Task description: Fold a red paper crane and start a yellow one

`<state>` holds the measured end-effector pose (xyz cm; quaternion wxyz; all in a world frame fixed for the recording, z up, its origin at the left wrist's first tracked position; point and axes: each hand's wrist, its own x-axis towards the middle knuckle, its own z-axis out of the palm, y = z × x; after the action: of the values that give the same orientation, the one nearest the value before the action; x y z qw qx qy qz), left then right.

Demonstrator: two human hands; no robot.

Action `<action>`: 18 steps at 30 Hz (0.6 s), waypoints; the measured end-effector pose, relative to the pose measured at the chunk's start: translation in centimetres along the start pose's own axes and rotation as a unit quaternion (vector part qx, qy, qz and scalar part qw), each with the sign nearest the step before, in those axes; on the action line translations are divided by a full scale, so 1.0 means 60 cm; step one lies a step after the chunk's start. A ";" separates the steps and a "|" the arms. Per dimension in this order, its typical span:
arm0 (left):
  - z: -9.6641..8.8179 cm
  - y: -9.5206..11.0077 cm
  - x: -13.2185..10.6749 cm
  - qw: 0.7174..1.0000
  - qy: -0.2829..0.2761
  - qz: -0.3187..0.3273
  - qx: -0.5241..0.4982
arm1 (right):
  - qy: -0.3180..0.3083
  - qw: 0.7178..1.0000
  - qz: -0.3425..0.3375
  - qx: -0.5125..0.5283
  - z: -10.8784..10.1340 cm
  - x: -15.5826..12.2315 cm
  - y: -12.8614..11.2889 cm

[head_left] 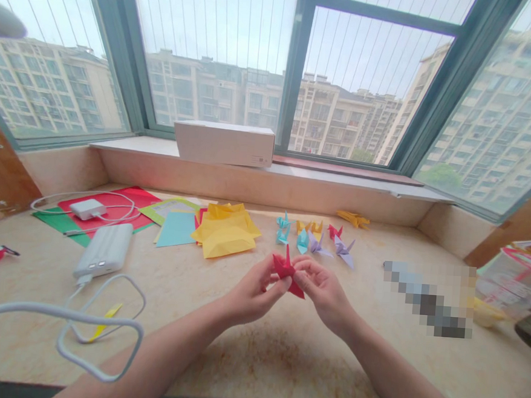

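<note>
Between my two hands is a red origami crane (287, 267), held a little above the counter, with one thin point sticking up and another pointing down to the right. My left hand (259, 286) pinches its left side with thumb and fingers. From the right, my right hand (323, 286) grips it too, the thumb against the folded paper. Parts of the crane are covered by my fingers. Just beyond stand several finished paper cranes, among them a teal one (302, 241), a lilac one (344, 251), a red one (335, 232) and an orange one (353, 219).
Yellow folded paper (227, 229) and a light blue sheet (176, 229) lie left of the cranes. A white power bank (105, 251) with a looping cable (102, 321) is at left. At right are a blurred-out object (426, 300) and a plastic cup (512, 277). A white box (224, 144) stands on the sill.
</note>
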<state>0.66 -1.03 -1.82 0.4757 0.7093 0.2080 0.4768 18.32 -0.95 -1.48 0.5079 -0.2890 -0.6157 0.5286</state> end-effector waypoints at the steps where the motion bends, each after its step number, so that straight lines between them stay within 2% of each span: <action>1: 0.000 -0.001 0.000 1.000 -0.002 -0.003 0.004 | 0.002 1.000 0.007 0.015 -0.001 0.000 0.000; 4: -0.001 -0.006 0.004 1.000 0.007 -0.010 -0.001 | 0.019 0.999 0.028 0.017 -0.002 0.000 -0.001; 6: 0.000 -0.007 0.008 0.999 0.028 -0.011 -0.016 | 0.025 0.999 0.019 -0.037 -0.003 0.000 -0.001; 11: 0.004 0.004 0.015 0.997 0.065 -0.037 -0.004 | 0.093 0.965 -0.104 -0.222 -0.006 -0.001 0.001; 14: 0.005 0.012 0.013 0.997 0.061 -0.047 0.003 | 0.090 0.957 -0.125 -0.246 -0.007 -0.002 -0.001; 18: 0.002 0.012 0.010 0.997 0.063 -0.040 0.016 | 0.063 0.957 -0.120 -0.255 -0.004 -0.005 -0.007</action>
<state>0.94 -0.99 -0.91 0.4689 0.6763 0.2739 0.4978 18.72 -1.24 -1.23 0.5150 -0.3656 -0.7268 0.2699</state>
